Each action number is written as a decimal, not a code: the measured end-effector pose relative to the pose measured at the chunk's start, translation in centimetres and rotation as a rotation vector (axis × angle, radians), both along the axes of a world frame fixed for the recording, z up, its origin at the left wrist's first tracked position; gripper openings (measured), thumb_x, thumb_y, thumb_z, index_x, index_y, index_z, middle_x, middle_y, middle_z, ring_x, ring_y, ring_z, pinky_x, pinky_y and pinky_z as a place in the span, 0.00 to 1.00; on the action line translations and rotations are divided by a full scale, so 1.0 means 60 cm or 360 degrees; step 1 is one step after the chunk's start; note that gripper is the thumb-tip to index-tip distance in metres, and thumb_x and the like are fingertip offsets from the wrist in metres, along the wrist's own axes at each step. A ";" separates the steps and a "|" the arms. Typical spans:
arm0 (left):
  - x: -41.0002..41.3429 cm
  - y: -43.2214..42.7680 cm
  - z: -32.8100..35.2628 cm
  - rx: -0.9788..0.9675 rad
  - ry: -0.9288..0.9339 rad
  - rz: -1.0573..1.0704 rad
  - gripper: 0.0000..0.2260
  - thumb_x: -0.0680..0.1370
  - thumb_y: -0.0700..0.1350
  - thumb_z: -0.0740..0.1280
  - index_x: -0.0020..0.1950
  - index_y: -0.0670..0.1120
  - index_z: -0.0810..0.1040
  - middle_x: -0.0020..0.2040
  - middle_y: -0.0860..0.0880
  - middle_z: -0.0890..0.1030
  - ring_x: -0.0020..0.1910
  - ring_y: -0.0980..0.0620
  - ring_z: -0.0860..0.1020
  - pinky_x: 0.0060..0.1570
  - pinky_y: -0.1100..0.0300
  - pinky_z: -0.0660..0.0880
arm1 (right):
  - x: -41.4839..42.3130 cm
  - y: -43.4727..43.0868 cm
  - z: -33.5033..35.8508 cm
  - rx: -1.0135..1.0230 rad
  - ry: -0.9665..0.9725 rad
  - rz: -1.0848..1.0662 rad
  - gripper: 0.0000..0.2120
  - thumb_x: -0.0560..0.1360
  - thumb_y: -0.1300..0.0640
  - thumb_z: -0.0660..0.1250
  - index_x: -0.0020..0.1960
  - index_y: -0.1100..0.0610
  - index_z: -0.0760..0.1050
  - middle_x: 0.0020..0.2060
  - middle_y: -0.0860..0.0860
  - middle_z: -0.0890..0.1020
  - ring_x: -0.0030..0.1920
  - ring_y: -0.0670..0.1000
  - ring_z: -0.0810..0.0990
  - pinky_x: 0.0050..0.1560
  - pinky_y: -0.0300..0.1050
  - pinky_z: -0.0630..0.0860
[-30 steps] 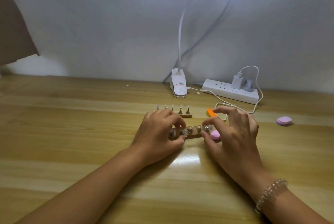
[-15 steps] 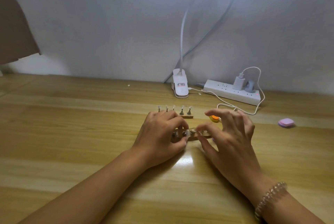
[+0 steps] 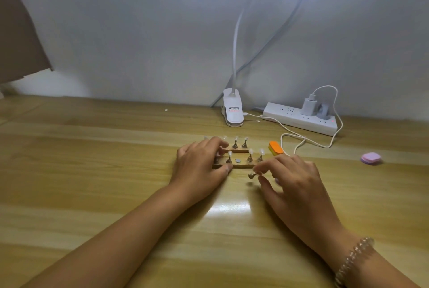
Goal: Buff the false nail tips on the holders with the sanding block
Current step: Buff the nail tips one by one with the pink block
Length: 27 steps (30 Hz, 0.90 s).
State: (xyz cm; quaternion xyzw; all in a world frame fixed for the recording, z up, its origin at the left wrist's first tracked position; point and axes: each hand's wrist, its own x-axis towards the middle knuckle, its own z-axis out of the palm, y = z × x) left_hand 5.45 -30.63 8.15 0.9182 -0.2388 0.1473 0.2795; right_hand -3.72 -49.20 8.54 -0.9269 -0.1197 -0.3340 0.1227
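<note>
R hand (image 3: 294,185) pulled holder (image 3: 251,175) off base (image 3: 242,166); L hand (image 3: 199,164) grips base.

Your left hand (image 3: 199,167) grips the left end of the nearer wooden holder strip (image 3: 242,166), and your right hand (image 3: 293,182) pinches a loose nail stand (image 3: 251,175) just off the strip's front right corner. Just behind the strip stands the second holder strip (image 3: 236,151); to the strip's right rear lie the orange sanding block (image 3: 275,147) and the white cable (image 3: 299,139). Farther left of the strip and in front of it, the tabletop (image 3: 92,171) lies open.
</note>
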 end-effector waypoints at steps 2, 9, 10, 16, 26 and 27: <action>-0.011 -0.002 0.004 0.0022 -0.0224 -0.0010 0.17 0.75 0.54 0.70 0.62 0.54 0.74 0.58 0.56 0.75 0.57 0.54 0.72 0.59 0.56 0.65 | 0.001 -0.003 -0.002 0.0073 0.0029 0.0006 0.11 0.70 0.60 0.75 0.48 0.47 0.79 0.45 0.40 0.80 0.45 0.48 0.78 0.47 0.48 0.69; -0.051 -0.022 -0.001 -0.0054 -0.0093 -0.0408 0.09 0.79 0.52 0.65 0.58 0.56 0.74 0.53 0.60 0.78 0.46 0.61 0.70 0.46 0.58 0.71 | 0.000 -0.006 -0.003 0.0224 0.0009 0.0108 0.10 0.73 0.60 0.73 0.50 0.48 0.79 0.45 0.41 0.79 0.44 0.44 0.74 0.45 0.49 0.71; -0.048 -0.021 -0.004 -0.0079 -0.0031 -0.0465 0.07 0.79 0.51 0.65 0.57 0.56 0.76 0.50 0.62 0.78 0.43 0.62 0.71 0.45 0.58 0.72 | 0.000 -0.005 -0.003 0.0233 0.0020 0.0127 0.10 0.72 0.61 0.74 0.50 0.49 0.79 0.45 0.41 0.79 0.43 0.43 0.74 0.44 0.50 0.73; -0.034 -0.019 -0.007 -0.0271 0.0222 -0.0527 0.05 0.77 0.53 0.65 0.50 0.58 0.79 0.45 0.63 0.81 0.35 0.62 0.76 0.39 0.60 0.72 | -0.008 -0.012 0.004 0.0243 0.0109 -0.0281 0.14 0.72 0.49 0.66 0.57 0.49 0.75 0.46 0.44 0.73 0.45 0.48 0.75 0.45 0.49 0.67; -0.022 -0.017 -0.007 -0.0393 0.0457 -0.0598 0.04 0.80 0.47 0.69 0.48 0.56 0.82 0.46 0.62 0.83 0.30 0.63 0.73 0.38 0.61 0.68 | -0.014 -0.023 0.006 0.0260 0.0429 -0.0341 0.14 0.74 0.51 0.70 0.57 0.51 0.75 0.50 0.46 0.76 0.53 0.51 0.75 0.53 0.47 0.69; -0.022 -0.016 -0.008 -0.0382 0.0451 -0.0604 0.03 0.80 0.48 0.69 0.49 0.56 0.82 0.44 0.64 0.82 0.30 0.63 0.73 0.37 0.61 0.67 | -0.016 -0.019 0.008 0.0352 0.0339 -0.0201 0.15 0.72 0.55 0.73 0.58 0.53 0.76 0.49 0.47 0.77 0.52 0.50 0.76 0.53 0.46 0.71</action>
